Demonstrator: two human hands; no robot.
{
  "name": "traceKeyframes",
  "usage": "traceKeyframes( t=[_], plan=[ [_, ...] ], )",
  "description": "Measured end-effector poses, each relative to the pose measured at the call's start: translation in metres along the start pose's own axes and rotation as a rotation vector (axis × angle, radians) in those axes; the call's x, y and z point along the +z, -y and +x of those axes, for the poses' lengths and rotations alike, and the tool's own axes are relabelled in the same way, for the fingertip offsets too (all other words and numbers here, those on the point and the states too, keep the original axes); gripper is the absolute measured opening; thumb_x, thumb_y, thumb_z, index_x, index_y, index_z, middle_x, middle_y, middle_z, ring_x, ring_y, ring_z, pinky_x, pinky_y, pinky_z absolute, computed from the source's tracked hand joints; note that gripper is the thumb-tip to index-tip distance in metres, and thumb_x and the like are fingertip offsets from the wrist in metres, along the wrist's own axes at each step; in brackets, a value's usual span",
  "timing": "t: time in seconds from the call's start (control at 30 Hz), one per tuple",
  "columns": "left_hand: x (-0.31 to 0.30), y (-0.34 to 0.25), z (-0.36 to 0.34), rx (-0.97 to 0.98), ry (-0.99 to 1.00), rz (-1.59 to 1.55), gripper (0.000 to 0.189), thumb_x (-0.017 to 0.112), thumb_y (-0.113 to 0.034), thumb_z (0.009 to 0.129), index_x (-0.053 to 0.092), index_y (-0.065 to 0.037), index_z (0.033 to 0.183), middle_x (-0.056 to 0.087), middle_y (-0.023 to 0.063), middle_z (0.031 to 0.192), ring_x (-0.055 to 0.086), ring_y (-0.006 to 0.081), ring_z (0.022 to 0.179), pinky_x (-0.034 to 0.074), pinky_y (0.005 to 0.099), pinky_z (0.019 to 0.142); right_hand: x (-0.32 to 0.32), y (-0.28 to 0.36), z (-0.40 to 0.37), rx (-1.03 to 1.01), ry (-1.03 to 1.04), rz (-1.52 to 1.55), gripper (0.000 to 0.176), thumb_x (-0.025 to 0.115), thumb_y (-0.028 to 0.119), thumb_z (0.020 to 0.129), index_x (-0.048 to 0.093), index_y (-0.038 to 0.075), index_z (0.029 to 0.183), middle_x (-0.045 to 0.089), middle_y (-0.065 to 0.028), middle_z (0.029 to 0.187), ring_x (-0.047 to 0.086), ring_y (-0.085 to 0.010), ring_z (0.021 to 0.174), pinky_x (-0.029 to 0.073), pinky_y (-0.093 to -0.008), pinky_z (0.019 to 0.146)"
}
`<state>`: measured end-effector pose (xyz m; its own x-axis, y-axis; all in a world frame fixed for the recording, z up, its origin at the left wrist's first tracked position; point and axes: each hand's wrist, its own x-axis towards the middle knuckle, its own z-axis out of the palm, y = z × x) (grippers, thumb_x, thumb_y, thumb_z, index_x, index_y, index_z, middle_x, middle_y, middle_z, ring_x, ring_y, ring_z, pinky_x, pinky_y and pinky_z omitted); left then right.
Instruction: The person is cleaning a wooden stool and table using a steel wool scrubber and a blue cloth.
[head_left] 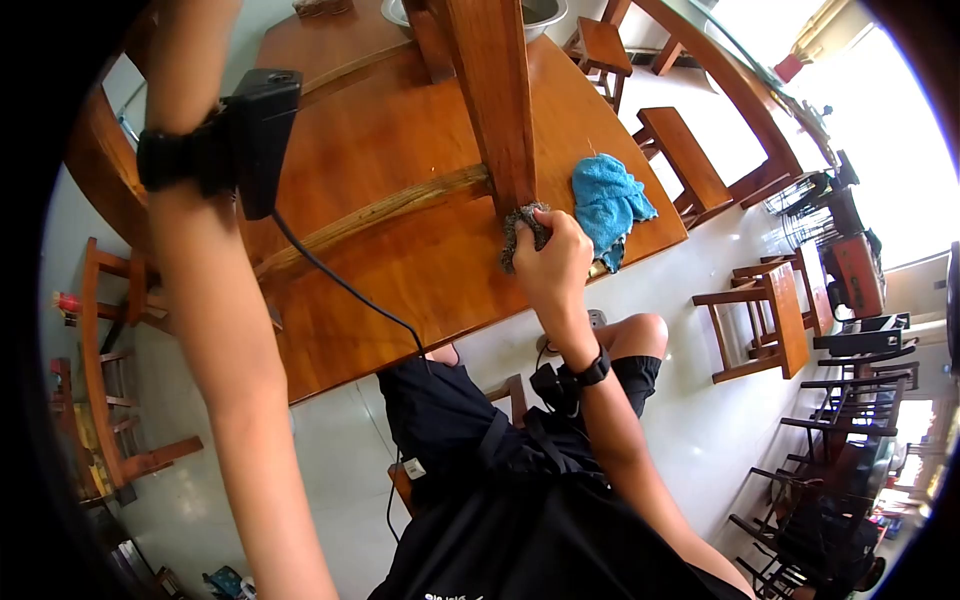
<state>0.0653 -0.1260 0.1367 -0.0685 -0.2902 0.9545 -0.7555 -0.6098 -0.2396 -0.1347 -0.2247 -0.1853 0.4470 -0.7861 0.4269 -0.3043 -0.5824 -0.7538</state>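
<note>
My right hand (555,255) is closed around a grey steel wool scrubber (519,228). It presses the scrubber against the near end of a wooden leg (495,110), part of a piece of wooden furniture resting on the table (370,310). A crossbar (390,208) with rougher, paler wood joins that leg from the left. My left forearm stretches up past the top edge, so the left hand itself is out of sight. Just right of my right hand, a crumpled blue cloth (608,203) lies near the table's edge.
A metal basin (543,14) stands at the far side of the table. Wooden stools (690,160) and another stool (765,310) are on the floor to the right. Dark chairs (840,410) line the far right. A black cable (345,285) hangs from the device on my left wrist.
</note>
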Motion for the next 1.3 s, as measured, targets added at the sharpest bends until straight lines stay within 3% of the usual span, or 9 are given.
traceKeyframes(
  t=[0.2, 0.3, 0.5, 0.57, 0.73, 0.8, 0.9, 1.0, 1.3],
  plan=[
    [0.000, -0.005, 0.001, 0.005, -0.078, 0.003, 0.067, 0.060, -0.073, 0.091, 0.076, -0.011, 0.071, 0.060, 0.0047, 0.052, 0.060, 0.0227, 0.052, 0.044, 0.0393, 0.051, -0.013, 0.057, 0.034, -0.170, -0.108, 0.168, 0.019, 0.076, 0.009, 0.085, 0.073, -0.002, 0.101, 0.073, -0.0201, 0.097, 0.069, -0.0410, 0.089, 0.055, -0.0462, 0.081],
    [0.009, 0.019, 0.010, -0.121, 0.151, -0.097, 0.067, 0.060, -0.073, 0.090, 0.076, -0.011, 0.074, 0.061, 0.0043, 0.053, 0.060, 0.0221, 0.053, 0.044, 0.0389, 0.051, -0.002, 0.044, 0.028, -0.240, -0.182, 0.203, 0.018, 0.075, 0.006, 0.087, 0.072, -0.001, 0.104, 0.072, -0.0193, 0.098, 0.068, -0.0404, 0.088, 0.055, -0.0457, 0.080],
    [-0.014, 0.000, 0.003, 0.138, 0.018, -0.068, 0.065, 0.060, -0.072, 0.091, 0.077, -0.011, 0.075, 0.061, 0.0034, 0.055, 0.060, 0.0196, 0.053, 0.043, 0.0373, 0.051, -0.010, 0.052, 0.031, -0.151, -0.181, 0.171, 0.019, 0.076, 0.005, 0.087, 0.074, -0.002, 0.105, 0.074, -0.0210, 0.098, 0.073, -0.0380, 0.093, 0.057, -0.0407, 0.084],
    [-0.010, 0.005, 0.007, 0.096, 0.166, -0.007, 0.063, 0.059, -0.069, 0.094, 0.078, -0.012, 0.077, 0.060, 0.0034, 0.054, 0.059, 0.0192, 0.052, 0.043, 0.0369, 0.051, -0.012, 0.069, 0.042, -0.219, -0.225, 0.179, 0.018, 0.076, 0.005, 0.087, 0.074, -0.002, 0.104, 0.074, -0.0200, 0.099, 0.073, -0.0372, 0.096, 0.057, -0.0404, 0.086],
    [-0.013, -0.018, 0.009, 0.027, -0.080, -0.028, 0.060, 0.061, -0.065, 0.095, 0.079, -0.010, 0.079, 0.062, 0.0048, 0.055, 0.062, 0.0214, 0.053, 0.044, 0.0388, 0.052, 0.001, 0.060, 0.034, -0.292, -0.375, 0.174, 0.018, 0.076, 0.000, 0.085, 0.076, -0.001, 0.103, 0.074, -0.0157, 0.105, 0.071, -0.0357, 0.101, 0.056, -0.0407, 0.091],
    [-0.042, -0.032, 0.045, -0.361, 0.521, -0.131, 0.059, 0.062, -0.063, 0.094, 0.080, -0.010, 0.078, 0.063, 0.0055, 0.055, 0.063, 0.0232, 0.052, 0.045, 0.0394, 0.053, 0.009, 0.036, 0.018, -0.278, -0.356, 0.176, 0.019, 0.076, -0.002, 0.084, 0.076, -0.001, 0.104, 0.074, -0.0158, 0.106, 0.072, -0.0354, 0.100, 0.057, -0.0400, 0.090],
    [0.005, 0.012, 0.010, -0.048, 0.108, 0.024, 0.059, 0.063, -0.063, 0.094, 0.078, -0.010, 0.075, 0.062, 0.0062, 0.053, 0.061, 0.0239, 0.051, 0.044, 0.0399, 0.052, 0.008, 0.035, 0.023, -0.317, -0.361, 0.142, 0.027, 0.074, -0.008, 0.079, 0.075, 0.000, 0.105, 0.074, -0.0159, 0.106, 0.070, -0.0357, 0.095, 0.056, -0.0432, 0.087],
    [-0.008, -0.006, 0.002, 0.067, 0.000, -0.108, 0.059, 0.064, -0.063, 0.094, 0.077, -0.009, 0.072, 0.060, 0.0064, 0.052, 0.059, 0.0243, 0.050, 0.042, 0.0403, 0.052, -0.002, 0.061, 0.043, -0.448, -0.394, 0.146, 0.029, 0.076, -0.006, 0.083, 0.076, -0.002, 0.112, 0.076, -0.0189, 0.108, 0.073, -0.0342, 0.099, 0.058, -0.0383, 0.088],
    [0.009, 0.014, 0.008, -0.046, 0.055, -0.032, 0.053, 0.068, -0.059, 0.091, 0.079, -0.009, 0.076, 0.063, 0.0080, 0.057, 0.061, 0.0256, 0.054, 0.044, 0.0411, 0.054, 0.010, 0.031, 0.027, -0.388, -0.337, 0.174, 0.031, 0.077, -0.009, 0.081, 0.076, -0.003, 0.112, 0.072, -0.0164, 0.095, 0.070, -0.0318, 0.086, 0.057, -0.0372, 0.078]
  ],
)
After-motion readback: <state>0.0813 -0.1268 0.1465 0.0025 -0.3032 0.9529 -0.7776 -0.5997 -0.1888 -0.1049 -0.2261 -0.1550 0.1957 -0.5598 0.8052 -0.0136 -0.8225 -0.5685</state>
